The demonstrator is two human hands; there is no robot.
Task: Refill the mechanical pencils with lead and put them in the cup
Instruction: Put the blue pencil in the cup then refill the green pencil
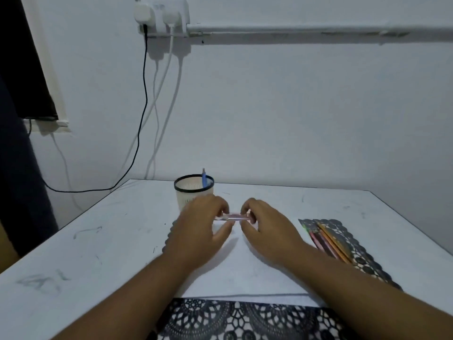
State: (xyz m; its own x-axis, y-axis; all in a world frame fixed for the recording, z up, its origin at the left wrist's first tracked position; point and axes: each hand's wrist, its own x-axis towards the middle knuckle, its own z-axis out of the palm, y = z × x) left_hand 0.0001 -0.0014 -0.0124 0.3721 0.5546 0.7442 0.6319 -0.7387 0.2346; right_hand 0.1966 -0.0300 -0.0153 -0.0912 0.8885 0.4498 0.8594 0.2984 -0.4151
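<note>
Centrally, above the white bench, both hands meet on one pink mechanical pencil, held level and crosswise just in front of the cup. Left hand: fingers curled over the pencil's left end, thumb beneath. Right hand: fingertips pinching the right end, which shows a darker tip.

Cup: cylindrical, pale perforated wall, dark rim, standing upright near the far edge of the bench, just behind the left hand. One blue pencil stands inside it, leaning on the right side of the rim.

Remaining pencils: a small bundle in pink, orange and yellow, lying side by side at the right, on a dark lace-patterned mat with a scalloped edge; their exact number is unclear. A second dark lace mat lies at the near edge, partly covered by a white sheet of paper spread under the forearms.

Bench: smooth, matt white, scuffed with grey pencil marks; its far edge stops short of the wall, its left edge runs diagonally towards the near left. Open surface lies to the left of the cup and at the far right.

Wall: plain and pale, with a socket block at the top, black and white cables hanging behind the far left corner.
</note>
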